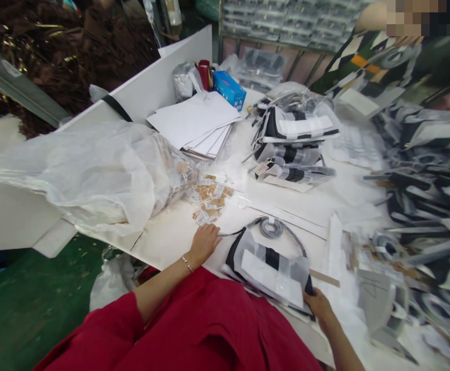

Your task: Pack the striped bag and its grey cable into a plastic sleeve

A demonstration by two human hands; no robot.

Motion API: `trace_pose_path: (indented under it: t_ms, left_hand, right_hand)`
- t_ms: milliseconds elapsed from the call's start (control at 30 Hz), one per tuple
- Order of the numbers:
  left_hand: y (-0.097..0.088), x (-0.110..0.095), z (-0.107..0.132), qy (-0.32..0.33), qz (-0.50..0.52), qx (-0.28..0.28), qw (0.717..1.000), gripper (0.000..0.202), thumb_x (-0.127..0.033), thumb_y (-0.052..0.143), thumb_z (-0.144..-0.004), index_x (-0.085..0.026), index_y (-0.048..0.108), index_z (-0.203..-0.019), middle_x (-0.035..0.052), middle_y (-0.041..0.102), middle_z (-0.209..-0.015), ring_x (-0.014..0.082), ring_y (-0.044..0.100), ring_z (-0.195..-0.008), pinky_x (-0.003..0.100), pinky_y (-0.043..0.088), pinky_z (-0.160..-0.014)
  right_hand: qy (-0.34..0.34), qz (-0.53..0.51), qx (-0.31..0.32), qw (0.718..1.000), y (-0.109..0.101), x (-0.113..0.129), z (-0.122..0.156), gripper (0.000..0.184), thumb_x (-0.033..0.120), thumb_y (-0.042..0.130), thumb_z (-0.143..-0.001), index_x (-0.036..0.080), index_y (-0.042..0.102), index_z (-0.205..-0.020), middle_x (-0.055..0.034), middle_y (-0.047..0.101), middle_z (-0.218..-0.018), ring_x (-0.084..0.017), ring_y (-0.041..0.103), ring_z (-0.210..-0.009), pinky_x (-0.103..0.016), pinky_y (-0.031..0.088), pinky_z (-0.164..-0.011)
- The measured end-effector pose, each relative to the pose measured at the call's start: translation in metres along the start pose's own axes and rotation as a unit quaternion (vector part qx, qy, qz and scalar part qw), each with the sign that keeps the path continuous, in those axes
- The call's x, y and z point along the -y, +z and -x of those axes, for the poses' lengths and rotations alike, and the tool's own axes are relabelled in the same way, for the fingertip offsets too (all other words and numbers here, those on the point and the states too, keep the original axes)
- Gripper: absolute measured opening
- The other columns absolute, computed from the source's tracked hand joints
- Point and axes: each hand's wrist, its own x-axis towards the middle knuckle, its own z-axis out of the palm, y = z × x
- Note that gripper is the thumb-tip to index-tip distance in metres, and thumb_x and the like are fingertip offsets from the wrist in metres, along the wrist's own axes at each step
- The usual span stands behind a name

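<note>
A black handbag (273, 260) with white wrapping over its front lies on the table just before me. My right hand (320, 307) grips its lower right corner, thumb on the near side. To the left, my left hand (204, 245) has its fingers closed at the end of the bag's thin dark strap (234, 233); the fingertips partly hide that end. Above the bag, a wrapped coil (271, 227) sits against the strap's curve. Small brown tags (211, 198) lie scattered beyond my left hand.
A large translucent plastic bag (93, 175) covers the table's left side. White sheets (197, 119) and a blue box (229, 90) stand at the back. Wrapped handbags (294, 131) are stacked beyond mine, with a heap (429, 206) at right. Another person's hand (408, 40) shows at upper right.
</note>
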Motion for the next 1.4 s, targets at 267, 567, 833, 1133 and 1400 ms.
trace_pose_path:
  t_ms: [267,567,833,1133,1400]
  left_hand:
    - [0.016,-0.002,-0.027,0.037,0.0,0.129,0.991,0.023,-0.022,0.045,-0.097,-0.013,0.066,-0.096,0.0137,0.065,-0.1,0.0267,0.058,-0.102,0.038,0.042,-0.088]
    - [0.018,-0.015,-0.04,-0.044,0.189,0.16,0.968,0.031,-0.034,0.041,-0.096,-0.018,0.067,-0.088,0.0064,0.068,-0.092,0.0204,0.062,-0.088,0.029,0.044,-0.079]
    - [0.028,-0.015,-0.044,-0.081,0.337,0.255,0.903,0.023,-0.039,0.061,-0.076,-0.016,0.058,-0.076,-0.0007,0.06,-0.065,0.0148,0.054,-0.061,0.024,0.039,-0.056]
    - [0.029,0.0,-0.036,-0.136,0.418,0.31,0.843,0.026,-0.042,0.043,-0.088,-0.018,0.05,-0.082,-0.0006,0.056,-0.064,0.0136,0.056,-0.055,0.024,0.046,-0.054]
    - [0.031,-0.016,-0.031,-0.114,0.286,0.271,0.912,0.021,-0.026,0.036,-0.093,-0.015,0.054,-0.099,0.0112,0.068,-0.086,0.0236,0.066,-0.081,0.034,0.048,-0.074]
  right_hand:
    - [-0.081,0.33,-0.064,0.938,-0.036,0.062,0.035,0.031,0.046,0.056,-0.075,0.02,0.069,-0.088,-0.0169,0.071,-0.099,-0.037,0.067,-0.096,-0.049,0.05,-0.078]
    - [-0.251,0.073,0.013,0.965,0.03,0.202,0.037,0.036,0.049,0.05,-0.085,0.021,0.068,-0.099,-0.007,0.073,-0.101,-0.022,0.067,-0.095,-0.031,0.049,-0.085]
    - [-0.175,0.196,0.072,0.962,0.087,0.267,0.015,0.054,0.069,0.047,-0.081,0.018,0.067,-0.08,-0.0115,0.07,-0.082,-0.027,0.065,-0.083,-0.035,0.045,-0.072]
    - [-0.357,0.278,-0.054,0.89,0.093,0.264,0.027,0.026,0.04,0.06,-0.085,0.019,0.061,-0.101,-0.0073,0.065,-0.098,-0.023,0.059,-0.096,-0.033,0.041,-0.083]
    - [-0.409,0.336,0.07,0.845,0.095,0.286,0.025,0.02,0.018,0.05,-0.089,0.021,0.07,-0.089,-0.0074,0.065,-0.1,-0.019,0.06,-0.09,-0.028,0.044,-0.079]
